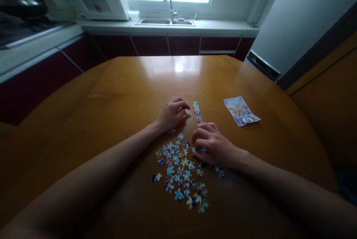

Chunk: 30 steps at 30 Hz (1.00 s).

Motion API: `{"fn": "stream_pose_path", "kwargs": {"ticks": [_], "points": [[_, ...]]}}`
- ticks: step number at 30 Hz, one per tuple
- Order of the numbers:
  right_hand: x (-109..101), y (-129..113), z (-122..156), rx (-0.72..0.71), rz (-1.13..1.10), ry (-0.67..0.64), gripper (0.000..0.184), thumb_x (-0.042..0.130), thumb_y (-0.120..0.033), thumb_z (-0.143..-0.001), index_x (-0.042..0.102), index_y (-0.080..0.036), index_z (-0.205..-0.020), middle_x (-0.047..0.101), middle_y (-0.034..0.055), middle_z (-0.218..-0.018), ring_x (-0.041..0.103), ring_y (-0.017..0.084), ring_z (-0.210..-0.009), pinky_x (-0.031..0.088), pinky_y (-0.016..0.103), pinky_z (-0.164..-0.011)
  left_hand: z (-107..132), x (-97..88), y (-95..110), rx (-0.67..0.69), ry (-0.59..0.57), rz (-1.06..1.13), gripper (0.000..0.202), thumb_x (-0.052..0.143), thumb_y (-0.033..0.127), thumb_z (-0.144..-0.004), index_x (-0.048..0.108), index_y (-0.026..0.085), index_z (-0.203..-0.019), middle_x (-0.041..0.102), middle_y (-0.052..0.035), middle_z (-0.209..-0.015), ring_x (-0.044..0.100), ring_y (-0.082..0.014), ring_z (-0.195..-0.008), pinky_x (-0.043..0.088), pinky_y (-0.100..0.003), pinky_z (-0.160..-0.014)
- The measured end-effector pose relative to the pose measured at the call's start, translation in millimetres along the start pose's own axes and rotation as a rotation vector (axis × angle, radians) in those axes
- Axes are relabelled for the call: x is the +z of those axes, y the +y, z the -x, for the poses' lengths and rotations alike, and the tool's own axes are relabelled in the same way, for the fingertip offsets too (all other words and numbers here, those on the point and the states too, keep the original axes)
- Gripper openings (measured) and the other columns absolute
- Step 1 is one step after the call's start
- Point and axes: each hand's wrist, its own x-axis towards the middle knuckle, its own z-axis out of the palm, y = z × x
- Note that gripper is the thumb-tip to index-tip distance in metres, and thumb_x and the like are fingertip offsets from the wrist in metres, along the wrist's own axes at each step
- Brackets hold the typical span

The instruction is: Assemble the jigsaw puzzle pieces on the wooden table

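Observation:
My left hand (pixel 173 113) rests on the table, its fingers loosely bent and apart, with nothing visible in them. Just right of its fingertips lies a narrow strip of joined jigsaw pieces (pixel 196 111). My right hand (pixel 212 144) is at the near end of that strip and covers it. Its fingers are bent downward, with a gap between thumb and forefinger; a few loose pieces show beneath it. A pile of loose jigsaw pieces (pixel 178 172), mostly light blue, white and dark blue, spreads on the table nearer to me. What lies under the right palm is hidden.
A creased picture sheet (pixel 242 111) lies to the right on the brown wooden table (pixel 134 82). Beyond the table are a counter with a sink (pixel 156 21) and a tap (pixel 171 0). A pan (pixel 22 6) sits at the left, a fridge (pixel 304 19) at the right.

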Motion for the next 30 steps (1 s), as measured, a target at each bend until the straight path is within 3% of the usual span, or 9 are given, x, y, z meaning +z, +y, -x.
{"fn": "stream_pose_path", "kwargs": {"ticks": [13,20,24,27,30], "points": [[-0.1,3.8,-1.7,0.035,-0.016,0.131,0.008,0.062,-0.024,-0.094,0.068,-0.025,-0.088,0.070,0.0031,-0.099,0.056,0.024,-0.106,0.040,0.043,-0.096,1.7,1.9,-5.0,-0.012,-0.014,-0.013,0.021,0.054,0.011,-0.087,0.072,0.021,-0.087,0.066,-0.0046,-0.088,0.058,-0.0189,-0.091,0.048,-0.035,-0.085],[-2.6,19.6,-3.5,0.268,-0.087,0.408,0.021,0.056,-0.013,-0.090,0.070,-0.025,-0.101,0.069,0.0062,-0.098,0.058,0.026,-0.100,0.045,0.045,-0.089,2.0,2.6,-1.0,-0.017,-0.029,0.020,0.021,0.053,0.012,-0.086,0.073,0.020,-0.085,0.066,-0.0054,-0.087,0.059,-0.0184,-0.088,0.049,-0.034,-0.082],[-4.8,39.0,-3.3,0.374,-0.133,0.558,0.022,0.054,-0.013,-0.088,0.071,-0.024,-0.096,0.068,0.0068,-0.096,0.060,0.026,-0.099,0.048,0.046,-0.090,-5.2,-5.4,-3.3,-0.151,-0.047,0.068,0.020,0.054,0.014,-0.084,0.073,0.018,-0.087,0.068,-0.0058,-0.084,0.060,-0.0153,-0.076,0.048,-0.028,-0.068],[-5.6,49.3,-2.6,0.430,-0.135,0.615,0.020,0.055,-0.014,-0.086,0.071,-0.025,-0.092,0.069,0.0065,-0.096,0.061,0.027,-0.100,0.048,0.048,-0.092,-13.6,-32.4,-2.8,-0.283,-0.176,0.047,0.014,0.060,0.020,-0.083,0.073,0.017,-0.084,0.068,-0.0029,-0.068,0.055,-0.0123,-0.057,0.041,-0.024,-0.053],[-5.6,52.2,-2.3,0.443,-0.142,0.620,0.019,0.056,-0.014,-0.085,0.071,-0.024,-0.089,0.069,0.0070,-0.096,0.062,0.027,-0.100,0.048,0.049,-0.093,-16.7,-68.0,9.7,-0.207,-0.542,-0.072,0.012,0.068,0.028,-0.080,0.075,0.021,-0.072,0.069,-0.0001,-0.063,0.056,-0.0113,-0.052,0.037,-0.023,-0.050]]}}
